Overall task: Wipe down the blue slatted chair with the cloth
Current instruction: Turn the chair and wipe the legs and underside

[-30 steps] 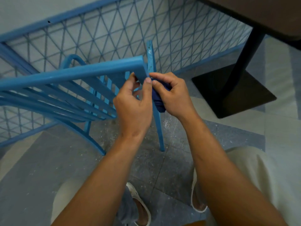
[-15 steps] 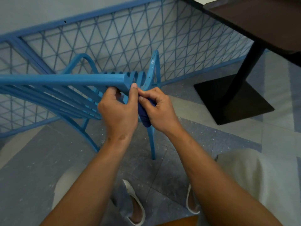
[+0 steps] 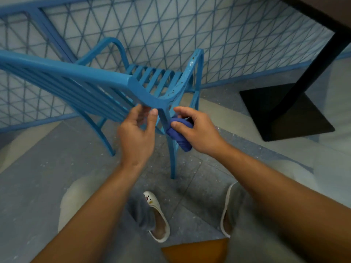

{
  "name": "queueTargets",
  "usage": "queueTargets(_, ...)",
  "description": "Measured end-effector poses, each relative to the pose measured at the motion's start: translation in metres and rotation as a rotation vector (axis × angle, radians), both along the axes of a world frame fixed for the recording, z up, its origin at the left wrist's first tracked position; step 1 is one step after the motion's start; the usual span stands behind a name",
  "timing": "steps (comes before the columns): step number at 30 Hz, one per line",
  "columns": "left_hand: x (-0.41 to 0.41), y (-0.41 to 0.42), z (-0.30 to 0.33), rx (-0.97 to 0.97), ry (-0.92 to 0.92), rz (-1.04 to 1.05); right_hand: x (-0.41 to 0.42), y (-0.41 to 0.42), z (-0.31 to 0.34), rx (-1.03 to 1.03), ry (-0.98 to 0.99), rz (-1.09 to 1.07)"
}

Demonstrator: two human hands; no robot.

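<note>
Far left, the blue mesh fence (image 3: 171, 31) runs along the wall behind everything. In front of it the blue slatted chair (image 3: 91, 80) is tipped toward the camera, its top rail slanting from the left edge down to the centre — back slats fan out under that rail, and the seat slats show further back betw. the two curved armrests. One chair leg (image 3: 171, 149) drops straight to the grey floor (image 3: 38, 177) near centre frame.

The left hand (image 3: 135, 135) is just below the corner where top rail meets the side post. Its fingers are loosely curled and apart, the fingertips at or just under the rail's lower edge; can't tell if they actually touch. It holds nothing.

Just to the right, the right hand (image 3: 197, 130) grips a bunched dark blue cloth (image 3: 179, 133), thumb and fingers wrapped round it. The cloth is pressed vs. the right side of the chair's rear post, a bit below the rail corner, w/ its tail hanging down beside the leg.

Lower centre: two white slip-on shoes (image 3: 157, 217) on the floor, light trousers either side.

Far right — a dark table w/ a black post (image 3: 315, 61) on a flat black square base (image 3: 284, 112), well apart from the chair.
</note>
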State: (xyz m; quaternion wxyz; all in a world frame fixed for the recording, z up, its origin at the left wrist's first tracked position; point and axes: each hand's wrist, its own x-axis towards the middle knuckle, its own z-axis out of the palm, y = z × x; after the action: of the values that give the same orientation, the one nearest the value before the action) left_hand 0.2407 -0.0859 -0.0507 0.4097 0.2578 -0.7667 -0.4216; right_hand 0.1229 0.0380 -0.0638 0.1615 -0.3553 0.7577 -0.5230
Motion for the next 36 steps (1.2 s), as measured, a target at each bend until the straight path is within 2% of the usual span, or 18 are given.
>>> queueTargets(4, -0.010, -0.005, -0.029, 0.059, -0.103, -0.036, -0.016, 0.002, -0.024, 0.010, -0.166, -0.104)
queueTargets(7, -0.016, -0.011, -0.035, 0.069, -0.116, -0.038, -0.018, -0.010, -0.034, -0.018, -0.255, -0.153)
queueTargets(12, -0.022, -0.016, -0.041, 0.089, -0.076, -0.053, -0.018, -0.036, -0.047, -0.116, -0.192, -0.200)
queueTargets(18, -0.028, -0.016, -0.046, 0.087, -0.010, -0.074, -0.014, -0.041, -0.072, -0.039, -0.227, -0.221)
queueTargets(25, -0.032, -0.013, -0.047, 0.061, 0.040, -0.043, -0.010, -0.040, -0.030, -0.248, -0.029, -0.186)
queueTargets(30, -0.034, -0.005, -0.041, 0.033, 0.042, -0.020, -0.015, -0.037, -0.053, -0.089, -0.030, -0.180)
queueTargets(36, -0.031, 0.000, -0.038, 0.047, 0.008, 0.010, -0.016, -0.039, -0.035, -0.212, 0.059, -0.159)
